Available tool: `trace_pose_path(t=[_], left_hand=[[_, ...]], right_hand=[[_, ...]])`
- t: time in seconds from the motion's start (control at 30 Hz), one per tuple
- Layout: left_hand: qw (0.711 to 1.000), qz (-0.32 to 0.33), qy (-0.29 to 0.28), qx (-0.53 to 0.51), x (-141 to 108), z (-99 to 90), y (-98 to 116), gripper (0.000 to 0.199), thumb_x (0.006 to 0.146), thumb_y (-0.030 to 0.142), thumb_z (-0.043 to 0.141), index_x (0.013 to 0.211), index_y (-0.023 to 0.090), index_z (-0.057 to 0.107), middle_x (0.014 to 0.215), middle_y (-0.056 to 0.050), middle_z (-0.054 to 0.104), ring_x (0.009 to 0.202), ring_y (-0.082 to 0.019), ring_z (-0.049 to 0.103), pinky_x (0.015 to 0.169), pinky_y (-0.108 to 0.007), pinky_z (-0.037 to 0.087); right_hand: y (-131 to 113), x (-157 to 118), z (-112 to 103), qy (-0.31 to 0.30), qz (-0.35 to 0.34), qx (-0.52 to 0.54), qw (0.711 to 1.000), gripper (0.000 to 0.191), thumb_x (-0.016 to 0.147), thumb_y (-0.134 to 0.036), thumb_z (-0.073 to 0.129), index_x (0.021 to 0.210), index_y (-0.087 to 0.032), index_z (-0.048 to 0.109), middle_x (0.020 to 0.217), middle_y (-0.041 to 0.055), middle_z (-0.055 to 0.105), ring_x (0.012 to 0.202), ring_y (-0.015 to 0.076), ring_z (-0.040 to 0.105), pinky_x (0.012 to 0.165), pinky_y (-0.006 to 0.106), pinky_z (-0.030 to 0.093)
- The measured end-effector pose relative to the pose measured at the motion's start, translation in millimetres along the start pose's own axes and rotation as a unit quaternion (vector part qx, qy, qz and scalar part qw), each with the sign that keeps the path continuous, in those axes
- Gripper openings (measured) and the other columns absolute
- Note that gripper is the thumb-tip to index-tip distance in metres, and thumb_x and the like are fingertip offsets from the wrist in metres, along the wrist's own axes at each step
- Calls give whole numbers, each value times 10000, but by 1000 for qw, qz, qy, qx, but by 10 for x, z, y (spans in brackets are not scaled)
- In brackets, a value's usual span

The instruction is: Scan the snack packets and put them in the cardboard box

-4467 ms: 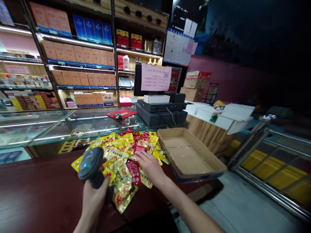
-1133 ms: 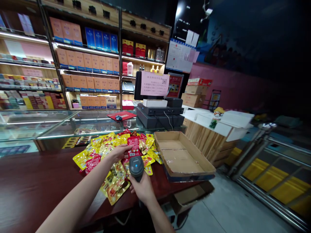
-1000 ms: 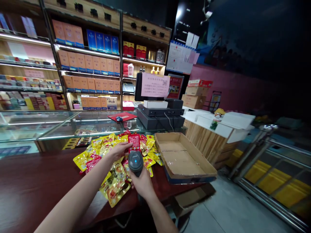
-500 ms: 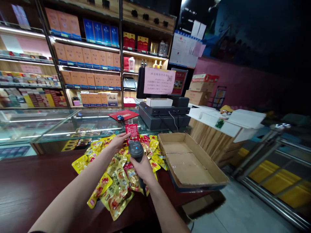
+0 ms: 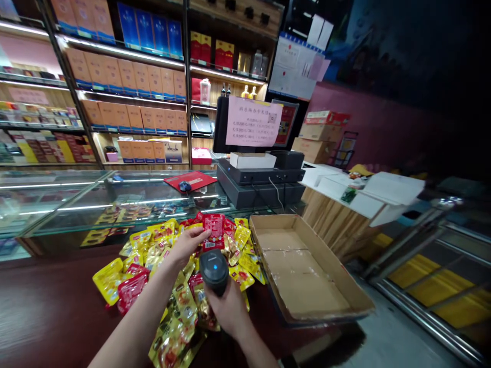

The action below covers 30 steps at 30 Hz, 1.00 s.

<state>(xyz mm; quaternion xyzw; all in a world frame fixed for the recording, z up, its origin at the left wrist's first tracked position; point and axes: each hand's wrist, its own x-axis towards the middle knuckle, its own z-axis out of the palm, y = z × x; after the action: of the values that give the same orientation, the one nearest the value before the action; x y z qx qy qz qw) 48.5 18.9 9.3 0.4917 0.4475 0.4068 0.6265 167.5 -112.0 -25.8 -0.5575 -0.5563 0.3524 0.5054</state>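
My left hand (image 5: 192, 243) pinches the left edge of a red packet (image 5: 214, 232), whose white barcode label shows at its lower edge. My right hand (image 5: 227, 306) is wrapped round a black handheld scanner (image 5: 214, 271) with a small blue light on top. The scanner's head is just below the red packet, and its handle is mostly hidden. Around and under both hands lies a pile of yellow packets (image 5: 109, 280) and gold packets (image 5: 178, 319). Another red packet (image 5: 132, 289) lies on the pile's left side, beside my left forearm.
An open cardboard tray (image 5: 307, 281) stands right of the pile on the dark red table (image 5: 46, 301). Behind are a glass counter (image 5: 134, 191), a mouse (image 5: 184, 186) on a red mat (image 5: 203, 180), and a monitor (image 5: 221, 125) with a pink paper. Metal railing (image 5: 414, 245) stands at the right.
The view has shifted closer to the pile. The red packet in my left hand is lower and tilted differently. A red packet now shows at the pile's left. The scanner stays in my right hand.
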Motion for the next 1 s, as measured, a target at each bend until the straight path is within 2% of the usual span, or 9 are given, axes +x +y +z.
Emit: trace_pose_path(t=[0.3, 0.53, 0.67, 0.77, 0.9, 1.0], left_hand=[[998, 46, -30, -9, 121, 59, -10, 358, 592, 475, 756, 733, 176, 619, 629, 35, 563, 519, -73, 481, 484, -175, 356], [999, 35, -24, -15, 119, 68, 46, 340, 595, 461, 758, 724, 175, 626, 647, 20, 591, 547, -86, 509, 507, -187, 381], [1000, 22, -4, -2, 109, 70, 14, 375, 572, 486, 765, 722, 167, 636, 601, 10, 590, 568, -114, 545, 490, -189, 372], [1000, 18, -16, -6, 125, 58, -31, 390, 573, 497, 762, 738, 168, 632, 611, 20, 586, 528, -93, 523, 470, -181, 361], [999, 23, -11, -20, 216, 24, -21, 372, 583, 478, 765, 758, 175, 641, 670, 21, 611, 515, -73, 512, 472, -175, 365], [1000, 26, 14, -10, 313, -28, 84, 379, 574, 469, 772, 788, 174, 665, 714, -1, 649, 558, -91, 551, 501, -180, 391]], right_hand=[[29, 162, -37, 6, -16, 6, 1000, 254, 734, -311, 629, 936, -157, 647, 882, 90, 715, 816, 227, 660, 735, 297, 510], [69, 185, -56, 6, -19, -1, 1000, 261, 733, -302, 628, 956, -166, 640, 887, 87, 710, 827, 230, 658, 737, 302, 509], [100, 161, -61, 20, -24, -8, 999, 270, 734, -306, 623, 958, -157, 642, 891, 97, 706, 827, 234, 653, 751, 309, 505], [90, 179, -61, 12, -25, 5, 1000, 262, 746, -314, 612, 955, -160, 647, 884, 90, 712, 810, 226, 656, 738, 300, 508], [32, 376, -24, 9, -26, 22, 999, 278, 755, -330, 599, 969, -160, 652, 898, 84, 717, 822, 220, 663, 749, 297, 509], [9, 572, 40, 23, -17, -1, 1000, 261, 725, -352, 617, 887, -156, 674, 827, 80, 721, 795, 234, 666, 710, 305, 513]])
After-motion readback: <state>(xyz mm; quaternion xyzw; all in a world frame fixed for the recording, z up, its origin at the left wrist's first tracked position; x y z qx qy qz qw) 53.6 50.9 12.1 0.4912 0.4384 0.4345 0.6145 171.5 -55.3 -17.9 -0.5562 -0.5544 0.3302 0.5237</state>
